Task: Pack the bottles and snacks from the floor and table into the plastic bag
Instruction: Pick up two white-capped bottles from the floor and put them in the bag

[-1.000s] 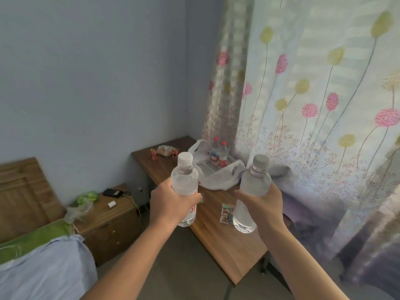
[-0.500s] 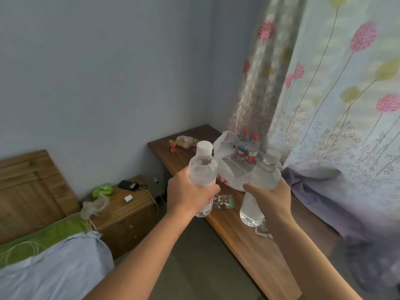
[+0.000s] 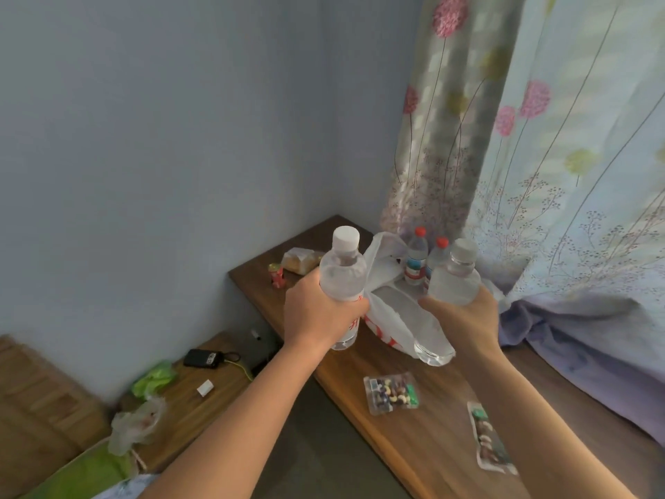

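My left hand (image 3: pixel 316 313) grips a clear water bottle (image 3: pixel 343 271) with a white cap, held upright just left of the white plastic bag (image 3: pixel 390 311). My right hand (image 3: pixel 464 318) grips a second clear bottle (image 3: pixel 455 279), upright over the bag's right side. The bag lies open on the wooden table (image 3: pixel 424 448). Two red-capped bottles (image 3: pixel 417 259) stand behind the bag by the curtain. Two nut packets lie on the table nearer me, one in the middle (image 3: pixel 392 392) and one (image 3: pixel 487 441) to its right. A bread packet (image 3: pixel 300 261) and a small red snack (image 3: pixel 277 275) lie at the table's far left.
A flowered curtain (image 3: pixel 539 174) hangs along the table's back and right, with purple cloth (image 3: pixel 575 340) bunched on the table. A low nightstand (image 3: pixel 194 394) at the left carries a black device, a green bag and a clear bag. A bed corner shows at the bottom left.
I have come closer to the table, and both bottles have moved forward until they flank the open bag. Both hands keep the same grip.
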The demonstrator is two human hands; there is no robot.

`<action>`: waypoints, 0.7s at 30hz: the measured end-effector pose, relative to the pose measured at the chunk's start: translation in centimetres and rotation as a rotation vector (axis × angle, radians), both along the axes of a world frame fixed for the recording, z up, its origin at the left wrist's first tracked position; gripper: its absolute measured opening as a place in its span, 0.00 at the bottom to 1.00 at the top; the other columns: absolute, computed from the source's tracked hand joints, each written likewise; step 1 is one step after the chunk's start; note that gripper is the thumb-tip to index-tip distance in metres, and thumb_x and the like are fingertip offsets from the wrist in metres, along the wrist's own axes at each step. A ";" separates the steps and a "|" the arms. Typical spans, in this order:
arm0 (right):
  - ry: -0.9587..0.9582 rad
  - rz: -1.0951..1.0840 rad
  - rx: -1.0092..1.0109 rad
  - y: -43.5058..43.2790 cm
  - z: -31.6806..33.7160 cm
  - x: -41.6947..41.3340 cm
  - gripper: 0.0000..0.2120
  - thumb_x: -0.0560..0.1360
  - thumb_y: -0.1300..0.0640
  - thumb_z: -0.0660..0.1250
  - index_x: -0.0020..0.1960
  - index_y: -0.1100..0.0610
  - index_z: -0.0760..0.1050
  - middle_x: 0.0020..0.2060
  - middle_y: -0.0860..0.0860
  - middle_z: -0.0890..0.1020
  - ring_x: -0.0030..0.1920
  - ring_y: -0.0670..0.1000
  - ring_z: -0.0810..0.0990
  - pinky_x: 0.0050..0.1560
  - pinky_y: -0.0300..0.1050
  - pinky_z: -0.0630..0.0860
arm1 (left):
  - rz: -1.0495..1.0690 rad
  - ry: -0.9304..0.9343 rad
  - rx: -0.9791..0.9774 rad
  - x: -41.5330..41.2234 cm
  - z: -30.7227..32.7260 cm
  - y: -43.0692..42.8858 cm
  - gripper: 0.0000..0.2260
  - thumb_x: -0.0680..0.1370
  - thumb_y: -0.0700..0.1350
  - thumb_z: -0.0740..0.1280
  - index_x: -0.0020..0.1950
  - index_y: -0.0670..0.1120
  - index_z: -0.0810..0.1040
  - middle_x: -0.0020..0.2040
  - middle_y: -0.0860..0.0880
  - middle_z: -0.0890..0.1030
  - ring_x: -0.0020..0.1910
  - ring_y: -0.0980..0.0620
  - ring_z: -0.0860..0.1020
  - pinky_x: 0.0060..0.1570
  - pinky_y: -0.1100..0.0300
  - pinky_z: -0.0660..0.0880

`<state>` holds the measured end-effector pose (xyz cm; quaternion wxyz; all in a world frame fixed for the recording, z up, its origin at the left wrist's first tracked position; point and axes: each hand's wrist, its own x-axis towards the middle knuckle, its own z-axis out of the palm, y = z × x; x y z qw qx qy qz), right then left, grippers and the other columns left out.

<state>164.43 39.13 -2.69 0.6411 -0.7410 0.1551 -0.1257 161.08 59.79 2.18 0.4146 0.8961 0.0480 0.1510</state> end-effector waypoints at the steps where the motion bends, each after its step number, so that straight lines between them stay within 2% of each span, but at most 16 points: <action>1: -0.001 -0.011 -0.002 -0.4 0.4 1.1 0.24 0.65 0.56 0.82 0.59 0.51 0.78 0.48 0.48 0.83 0.53 0.52 0.82 0.52 0.50 0.77 | -0.019 -0.010 -0.004 1.3 0.3 -0.3 0.22 0.68 0.54 0.81 0.49 0.62 0.69 0.42 0.67 0.72 0.40 0.64 0.75 0.34 0.78 0.63; 3: -0.004 -0.042 -0.011 -1.3 1.4 3.0 0.24 0.64 0.55 0.83 0.57 0.51 0.79 0.47 0.48 0.84 0.51 0.51 0.83 0.53 0.52 0.79 | -0.044 -0.034 -0.011 3.9 0.8 -1.0 0.22 0.68 0.53 0.82 0.44 0.62 0.68 0.41 0.67 0.72 0.39 0.66 0.75 0.35 0.76 0.64; 5: -0.018 -0.086 -0.011 -2.4 2.5 4.7 0.25 0.63 0.55 0.84 0.56 0.51 0.78 0.46 0.47 0.84 0.51 0.52 0.83 0.52 0.53 0.79 | -0.073 -0.051 0.000 6.7 0.8 -1.9 0.19 0.67 0.54 0.82 0.44 0.60 0.72 0.40 0.63 0.76 0.42 0.60 0.80 0.37 0.72 0.69; 7: -0.045 -0.123 -0.004 -3.5 3.3 6.0 0.23 0.65 0.58 0.82 0.56 0.52 0.76 0.45 0.46 0.82 0.50 0.51 0.82 0.48 0.49 0.76 | -0.113 -0.041 -0.006 9.5 0.7 -3.0 0.19 0.66 0.55 0.82 0.47 0.57 0.75 0.44 0.58 0.80 0.46 0.56 0.81 0.43 0.66 0.75; 9: -0.073 -0.154 0.018 -4.6 3.9 7.0 0.24 0.66 0.59 0.82 0.57 0.52 0.76 0.45 0.46 0.82 0.48 0.47 0.81 0.43 0.42 0.73 | -0.159 -0.029 -0.008 12.2 0.6 -4.3 0.21 0.66 0.57 0.82 0.52 0.55 0.76 0.48 0.57 0.80 0.48 0.57 0.79 0.47 0.63 0.76; 11: -0.086 -0.181 0.020 -5.4 3.9 8.0 0.25 0.65 0.59 0.84 0.56 0.51 0.76 0.45 0.46 0.82 0.46 0.42 0.80 0.40 0.38 0.72 | -0.212 -0.029 -0.030 14.7 0.5 -5.7 0.22 0.66 0.58 0.81 0.54 0.54 0.77 0.49 0.57 0.80 0.48 0.58 0.78 0.44 0.68 0.73; 14: -0.105 -0.234 0.024 -6.2 2.9 9.7 0.25 0.63 0.58 0.85 0.54 0.51 0.77 0.44 0.46 0.83 0.46 0.43 0.82 0.41 0.38 0.74 | -0.296 -0.006 -0.062 18.5 -0.6 -7.7 0.21 0.66 0.56 0.82 0.52 0.54 0.77 0.47 0.57 0.80 0.46 0.58 0.78 0.36 0.72 0.66; 18: -0.096 -0.354 0.028 -6.1 0.2 12.6 0.24 0.62 0.56 0.84 0.53 0.50 0.77 0.44 0.47 0.84 0.47 0.47 0.83 0.46 0.45 0.77 | -0.422 0.038 -0.077 23.6 -2.8 -9.7 0.18 0.65 0.53 0.83 0.45 0.57 0.76 0.40 0.62 0.78 0.38 0.66 0.76 0.32 0.76 0.66; 21: -0.078 -0.454 0.028 -5.5 -1.7 14.7 0.26 0.56 0.48 0.81 0.50 0.49 0.77 0.44 0.47 0.84 0.47 0.47 0.83 0.48 0.46 0.79 | -0.491 0.068 -0.090 27.5 -4.9 -10.8 0.17 0.65 0.51 0.84 0.44 0.55 0.77 0.38 0.62 0.78 0.39 0.67 0.76 0.32 0.75 0.69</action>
